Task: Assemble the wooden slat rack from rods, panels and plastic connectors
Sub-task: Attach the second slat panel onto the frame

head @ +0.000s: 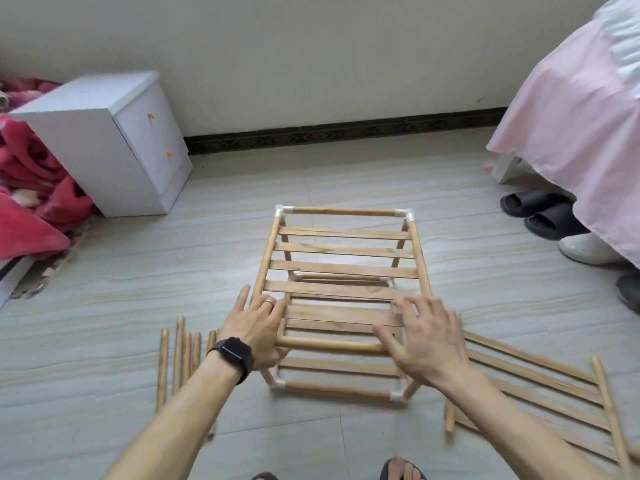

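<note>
The left hand and right hand press flat, fingers spread, on the near top corners of the rack.

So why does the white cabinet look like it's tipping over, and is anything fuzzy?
Head view: the wide lens bends things near the edges, so the white cabinet leans and the dark skirting curves. The right hand looks a little smeared and the left hand is sharper. The floor has a pale shine under the rack, and the shadows are soft.
</note>
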### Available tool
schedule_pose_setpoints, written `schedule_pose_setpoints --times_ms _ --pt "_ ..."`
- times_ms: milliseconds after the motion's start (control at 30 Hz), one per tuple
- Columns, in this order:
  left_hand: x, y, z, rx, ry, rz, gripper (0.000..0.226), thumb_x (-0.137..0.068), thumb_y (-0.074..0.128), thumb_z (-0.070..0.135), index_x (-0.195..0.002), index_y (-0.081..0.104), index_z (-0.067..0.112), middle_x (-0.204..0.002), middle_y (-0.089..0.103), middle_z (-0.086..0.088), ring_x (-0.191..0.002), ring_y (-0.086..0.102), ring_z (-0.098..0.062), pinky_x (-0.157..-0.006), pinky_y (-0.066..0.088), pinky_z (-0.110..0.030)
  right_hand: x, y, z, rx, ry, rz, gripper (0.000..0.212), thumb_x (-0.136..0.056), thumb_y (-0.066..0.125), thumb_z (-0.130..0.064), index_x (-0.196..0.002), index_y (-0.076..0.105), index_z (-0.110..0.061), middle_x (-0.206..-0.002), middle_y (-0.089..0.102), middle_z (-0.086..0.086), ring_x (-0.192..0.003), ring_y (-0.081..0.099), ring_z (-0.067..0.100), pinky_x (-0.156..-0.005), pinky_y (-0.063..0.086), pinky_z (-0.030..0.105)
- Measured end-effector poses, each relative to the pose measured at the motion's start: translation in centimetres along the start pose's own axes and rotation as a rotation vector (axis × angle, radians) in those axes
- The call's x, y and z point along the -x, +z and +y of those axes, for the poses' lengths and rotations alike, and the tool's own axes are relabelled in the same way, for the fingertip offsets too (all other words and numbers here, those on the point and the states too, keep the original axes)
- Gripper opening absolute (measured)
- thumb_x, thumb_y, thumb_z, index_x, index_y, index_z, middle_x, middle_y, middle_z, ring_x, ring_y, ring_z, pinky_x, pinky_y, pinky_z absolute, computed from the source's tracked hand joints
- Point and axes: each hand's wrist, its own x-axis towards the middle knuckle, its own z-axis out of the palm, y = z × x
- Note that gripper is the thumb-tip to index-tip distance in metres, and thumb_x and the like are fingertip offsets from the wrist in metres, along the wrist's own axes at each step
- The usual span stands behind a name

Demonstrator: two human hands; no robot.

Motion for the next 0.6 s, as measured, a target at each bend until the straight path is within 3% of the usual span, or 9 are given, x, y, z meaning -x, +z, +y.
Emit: schedule_pose_setpoints --times_ms 100,200,367,600 --pt "0.9 0.2 1.1 0.059 -0.046 0.047 0.06 -0.07 0.055 0.052 -0.119 0.057 0.017 -0.111 0.064 -0.002 -0.109 0.056 -0.027 -0.096 0.043 -0.043 0.1 0.8 -1.0 0.121 -0.094 -0.178 0.085 -0.09 0.007 -0.083 -0.116 0.063 -0.024 -0.113 0.064 0.0 -0.107 0.056 0.025 -0.101 0.033 0.045" --pt "1.9 0.1 2.0 0.102 -0.076 0.125 0.046 -0.057 0.065 0.038 -0.097 0.065 0.015 -0.091 0.068 -0.004 -0.089 0.062 -0.029 -0.072 0.05 -0.041 -0.5 1.3 -0.2 0.156 -0.131 -0.12 0.088 -0.092 0.003 -0.08 -0.109 0.066 -0.022 -0.099 0.067 0.0 -0.098 0.06 0.024 -0.104 0.031 0.045" --pt "1.5 -0.2 2.1 0.114 -0.11 0.081 0.042 -0.064 0.059 0.034 -0.102 0.062 0.015 -0.096 0.066 -0.003 -0.095 0.059 -0.028 -0.078 0.047 -0.038 -1.5 1.7 -0.3 0.176 -0.154 -0.036 0.074 -0.097 0.015 -0.072 -0.085 0.066 -0.02 -0.079 0.066 0.002 -0.076 0.059 0.026 -0.089 0.037 0.043" --pt "0.9 -0.1 2.1 0.113 -0.122 0.086 0.042 -0.065 0.057 0.033 -0.102 0.061 0.014 -0.094 0.067 -0.003 -0.093 0.058 -0.027 -0.077 0.045 -0.039 -2.3 1.4 -0.2 0.173 -0.145 -0.071 0.076 -0.096 0.011 -0.07 -0.095 0.07 -0.021 -0.083 0.069 0.001 -0.082 0.062 0.025 -0.094 0.036 0.041"
